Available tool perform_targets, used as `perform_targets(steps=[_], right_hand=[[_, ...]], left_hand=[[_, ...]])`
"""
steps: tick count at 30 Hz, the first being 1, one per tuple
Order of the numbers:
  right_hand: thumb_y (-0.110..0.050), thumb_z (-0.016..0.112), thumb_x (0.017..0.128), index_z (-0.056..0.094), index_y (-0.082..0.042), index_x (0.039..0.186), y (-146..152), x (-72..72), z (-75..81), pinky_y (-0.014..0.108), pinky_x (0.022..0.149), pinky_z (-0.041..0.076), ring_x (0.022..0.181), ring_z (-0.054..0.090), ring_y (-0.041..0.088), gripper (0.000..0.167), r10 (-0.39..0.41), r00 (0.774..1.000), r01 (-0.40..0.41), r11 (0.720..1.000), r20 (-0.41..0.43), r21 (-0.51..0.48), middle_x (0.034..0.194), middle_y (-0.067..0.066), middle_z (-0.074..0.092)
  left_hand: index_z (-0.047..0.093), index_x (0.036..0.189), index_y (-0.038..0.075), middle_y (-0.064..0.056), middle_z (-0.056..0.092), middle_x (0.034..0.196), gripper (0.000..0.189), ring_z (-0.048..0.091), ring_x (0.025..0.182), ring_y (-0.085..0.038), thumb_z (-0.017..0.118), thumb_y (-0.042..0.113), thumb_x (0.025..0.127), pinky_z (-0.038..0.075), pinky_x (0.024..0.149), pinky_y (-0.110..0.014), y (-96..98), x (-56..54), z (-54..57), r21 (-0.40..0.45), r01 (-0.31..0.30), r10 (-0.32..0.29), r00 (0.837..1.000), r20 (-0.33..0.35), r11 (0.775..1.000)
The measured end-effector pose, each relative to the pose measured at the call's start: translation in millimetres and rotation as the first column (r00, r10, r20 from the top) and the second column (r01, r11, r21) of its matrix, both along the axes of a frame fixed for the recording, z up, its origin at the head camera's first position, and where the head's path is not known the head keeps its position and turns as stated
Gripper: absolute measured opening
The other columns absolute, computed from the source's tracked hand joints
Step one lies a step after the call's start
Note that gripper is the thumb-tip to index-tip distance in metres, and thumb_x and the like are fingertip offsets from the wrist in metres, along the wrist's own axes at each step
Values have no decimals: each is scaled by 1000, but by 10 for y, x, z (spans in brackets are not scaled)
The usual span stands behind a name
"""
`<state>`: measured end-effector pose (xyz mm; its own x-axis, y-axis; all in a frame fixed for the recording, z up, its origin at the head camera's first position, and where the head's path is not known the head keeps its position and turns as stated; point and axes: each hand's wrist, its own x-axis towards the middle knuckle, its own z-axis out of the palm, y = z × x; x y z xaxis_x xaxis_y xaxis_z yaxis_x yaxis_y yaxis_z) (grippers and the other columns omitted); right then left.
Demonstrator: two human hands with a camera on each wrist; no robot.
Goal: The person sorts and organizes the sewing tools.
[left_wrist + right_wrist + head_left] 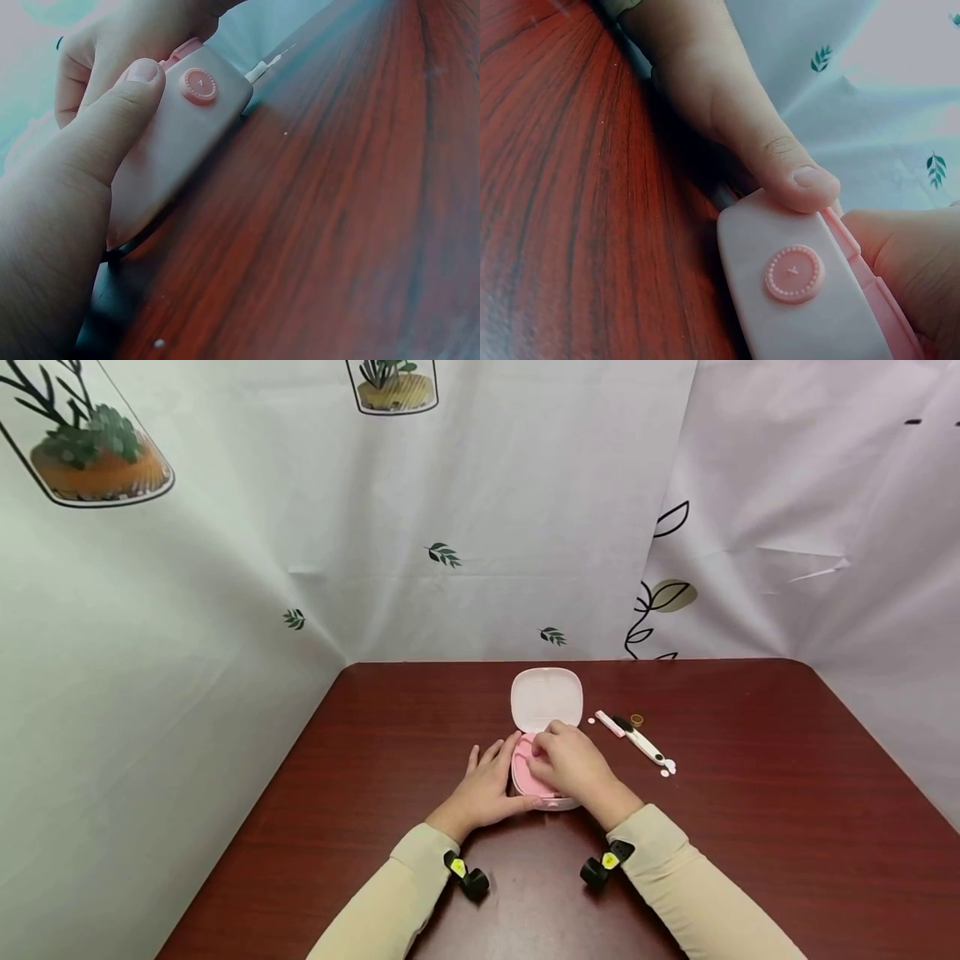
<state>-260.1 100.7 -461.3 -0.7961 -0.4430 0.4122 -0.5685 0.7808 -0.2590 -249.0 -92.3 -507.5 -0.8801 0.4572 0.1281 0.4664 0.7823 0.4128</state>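
Note:
A small pale pink case [558,804] with a round button on its front sits on the table, its whitish lid [547,698] tilted up behind. A pink insert [529,781] fills its inside. My left hand [483,789] holds the case steady, fingers along the left side and thumb on the front rim, as the left wrist view also shows. Over the insert, my right hand [573,764] reaches in from the right with bent fingers. Its fingertips are at the insert; whatever may be between them is hidden.
To the right of the case lie a white and pink stick [610,724], a white pen-like tool [642,744] with a dark end, a small gold ring [637,720] and several white bits [670,767]. Fabric walls [480,602] stand along the table's back and left side.

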Motion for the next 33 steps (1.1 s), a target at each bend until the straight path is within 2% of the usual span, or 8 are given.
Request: perform_targets(steps=[12, 18, 27, 33], right_hand=[[-21, 76, 79, 65, -14, 76, 12, 2, -13, 41, 72, 50, 74, 58, 24, 13, -2, 1000, 2, 1000, -13, -25, 81, 3, 57], [-19, 76, 78, 65, -14, 74, 13, 5, -13, 41, 70, 50, 71, 57, 23, 13, 5, 1000, -5, 999, -9, -43, 80, 2, 57], [-21, 76, 79, 63, -16, 72, 15, -18, -21, 39, 68, 50, 69, 56, 21, 15, -7, 1000, 7, 999, 9, -43, 79, 1, 56], [-21, 75, 78, 61, -17, 71, 18, -23, -13, 38, 66, 48, 69, 54, 21, 17, 8, 1000, -8, 999, -3, -45, 78, 0, 54]], left_hand=[[10, 163, 17, -5, 37, 161, 113, 27, 150, -30, 65, 72, 81, 8, 118, -65, -1, -1, 7, 6, 2, -2, 1000, 12, 1000], [10, 163, 17, -3, 36, 162, 113, 27, 150, -30, 65, 73, 81, 8, 118, -65, -2, 5, 9, 9, 6, -6, 1000, 9, 1000], [9, 163, 18, -8, 36, 161, 112, 26, 150, -31, 66, 70, 82, 6, 118, -65, -3, 6, 7, 5, 6, -7, 1000, 11, 1000], [8, 163, 18, -2, 31, 164, 112, 25, 151, -28, 65, 71, 82, 5, 119, -64, -2, -3, 9, -8, 5, -5, 1000, 12, 1000]])
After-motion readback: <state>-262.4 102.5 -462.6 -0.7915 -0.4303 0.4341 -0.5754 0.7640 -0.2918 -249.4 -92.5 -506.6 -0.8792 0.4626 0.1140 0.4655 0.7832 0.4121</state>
